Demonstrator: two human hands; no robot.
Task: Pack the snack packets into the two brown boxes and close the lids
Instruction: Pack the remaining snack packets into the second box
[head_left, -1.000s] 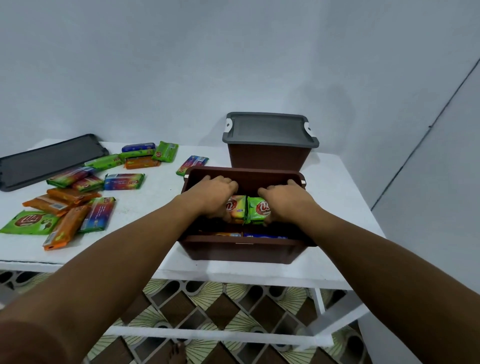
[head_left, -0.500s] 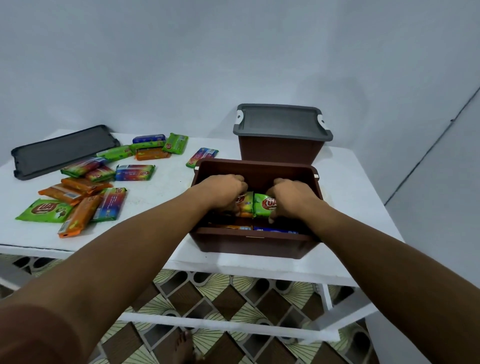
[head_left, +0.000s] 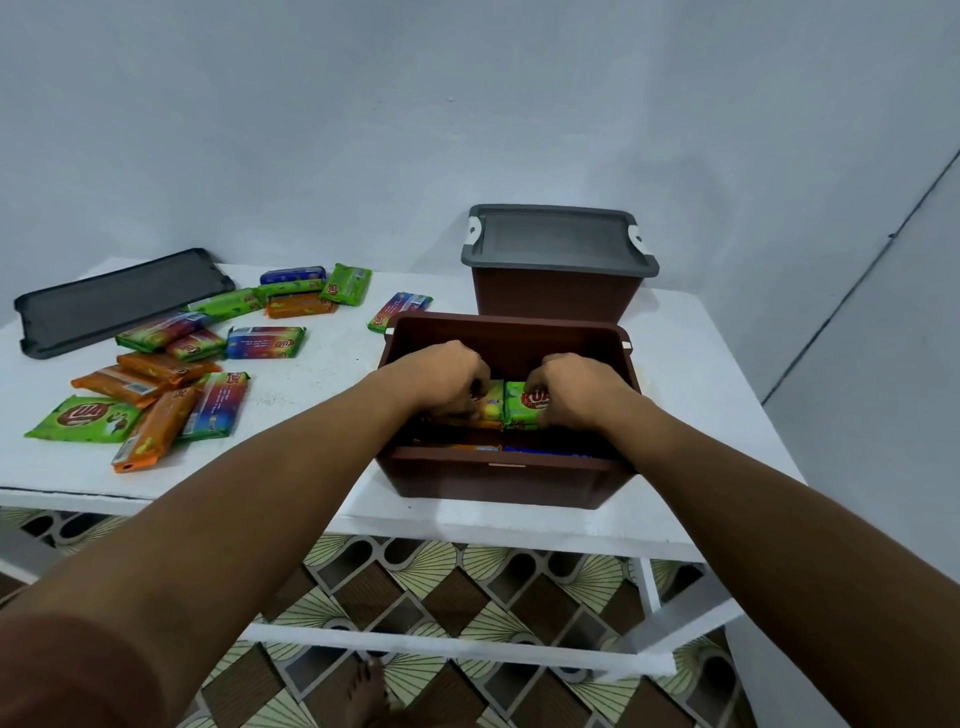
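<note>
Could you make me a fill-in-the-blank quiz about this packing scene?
The left hand holds a yellow packet inside the near box, which has no ____. The right hand holds a ____ packet. The far box wears a ____ lid. The loose lid lies on the table's ____ side.
Missing words: lid, green, grey, left.

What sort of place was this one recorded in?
Probably a room in a home, though that is a guess: a plain white table stands by a bare pale wall, a patterned tile floor shows beneath it, and a bare foot rests on those tiles.
</note>
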